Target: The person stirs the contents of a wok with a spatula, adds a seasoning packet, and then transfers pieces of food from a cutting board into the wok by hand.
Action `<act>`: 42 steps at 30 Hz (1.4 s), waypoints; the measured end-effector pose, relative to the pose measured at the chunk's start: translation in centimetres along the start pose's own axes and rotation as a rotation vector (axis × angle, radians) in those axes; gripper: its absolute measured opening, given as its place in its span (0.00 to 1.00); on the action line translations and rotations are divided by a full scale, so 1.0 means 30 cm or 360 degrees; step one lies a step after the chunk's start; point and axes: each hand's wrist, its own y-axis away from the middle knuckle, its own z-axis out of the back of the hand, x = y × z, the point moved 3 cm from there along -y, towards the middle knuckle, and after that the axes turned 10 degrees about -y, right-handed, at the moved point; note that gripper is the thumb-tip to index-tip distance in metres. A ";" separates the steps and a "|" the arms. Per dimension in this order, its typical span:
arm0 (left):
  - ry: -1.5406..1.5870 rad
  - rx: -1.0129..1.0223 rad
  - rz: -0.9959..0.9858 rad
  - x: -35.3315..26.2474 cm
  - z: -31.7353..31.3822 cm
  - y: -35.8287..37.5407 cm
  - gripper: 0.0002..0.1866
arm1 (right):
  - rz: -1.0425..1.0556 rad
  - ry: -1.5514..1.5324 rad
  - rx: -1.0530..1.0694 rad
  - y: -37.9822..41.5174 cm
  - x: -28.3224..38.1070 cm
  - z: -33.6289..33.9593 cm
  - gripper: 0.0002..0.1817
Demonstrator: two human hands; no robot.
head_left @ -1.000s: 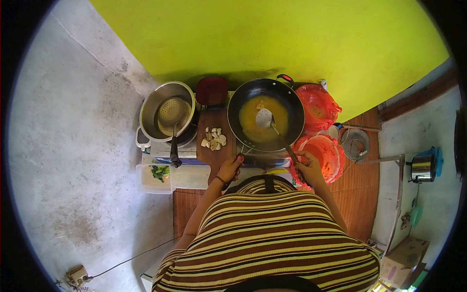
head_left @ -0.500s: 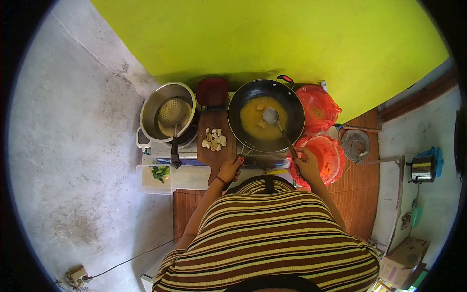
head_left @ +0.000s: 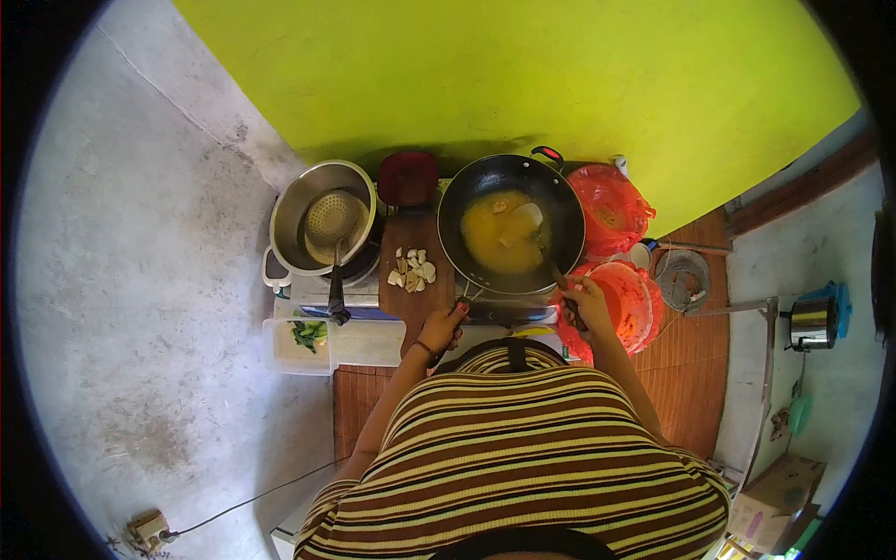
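A black wok [head_left: 560, 210] with yellow liquid sits on a stove below me. My right hand [head_left: 584, 304] grips the handle of a metal spatula [head_left: 529, 220] whose blade rests in the liquid toward the wok's right side. My left hand [head_left: 441, 327] is at the stove's front edge, fingers curled on what looks like a knob. A wooden cutting board [head_left: 413, 294] with sliced pale pieces [head_left: 411, 266] lies left of the wok.
A steel pot [head_left: 291, 210] with a strainer ladle stands at the left. A red container [head_left: 407, 177] sits behind the board. Orange plastic bags [head_left: 611, 210] lie right of the wok. A clear tub with greens [head_left: 301, 341] is at front left. A small steel pot [head_left: 810, 322] stands far right.
The spatula blade has swept from the middle of the wok toward its right and far side; my right hand shifted slightly up with it. My left hand stayed put.
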 end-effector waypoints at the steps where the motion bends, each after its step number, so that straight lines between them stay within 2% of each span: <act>1: -0.0002 0.0005 -0.0012 -0.002 -0.001 0.002 0.21 | -0.0046 -0.0095 0.0038 -0.015 0.001 0.005 0.18; 5: -0.0009 0.0031 0.0001 -0.026 0.000 0.023 0.23 | -0.0093 -0.0331 0.0194 -0.030 0.036 -0.034 0.16; 8: -0.0026 0.0013 0.0010 -0.013 -0.001 0.011 0.24 | 0.0049 -0.0145 0.0191 -0.044 0.067 -0.070 0.17; 14: -0.0013 0.0002 -0.0002 -0.024 -0.004 0.021 0.23 | 0.0613 0.0945 0.0123 -0.062 0.097 -0.122 0.22; 17: -0.0006 -0.0011 -0.0030 -0.013 -0.003 0.013 0.23 | 0.1088 0.1469 0.0103 -0.075 0.087 -0.110 0.23; 20: 0.0040 0.0004 -0.0009 -0.011 -0.004 0.015 0.24 | 0.0843 0.1470 0.0090 -0.028 0.108 -0.124 0.24; 23: -0.0030 -0.0022 -0.0050 -0.023 -0.005 0.022 0.25 | 0.0802 0.1491 0.0195 0.004 0.139 -0.108 0.23; 26: -0.0053 0.0022 0.0014 -0.018 -0.001 0.015 0.25 | 0.0499 0.1269 0.0242 0.026 0.155 -0.070 0.22; 29: -0.0046 0.0031 0.0029 -0.026 -0.002 0.018 0.24 | 0.0385 0.0930 0.0123 0.046 0.163 -0.042 0.20; 32: 0.0009 0.0069 0.0044 -0.018 0.002 0.009 0.23 | 0.0569 0.0912 0.0029 0.014 0.128 0.019 0.19; 38: 0.0053 0.0037 0.0064 -0.015 -0.006 0.012 0.22 | 0.0067 0.0313 -0.0070 -0.016 0.030 0.065 0.16; 42: 0.0009 0.0017 0.0042 -0.014 -0.005 0.010 0.22 | -0.0097 0.0063 0.0048 -0.017 0.031 0.052 0.17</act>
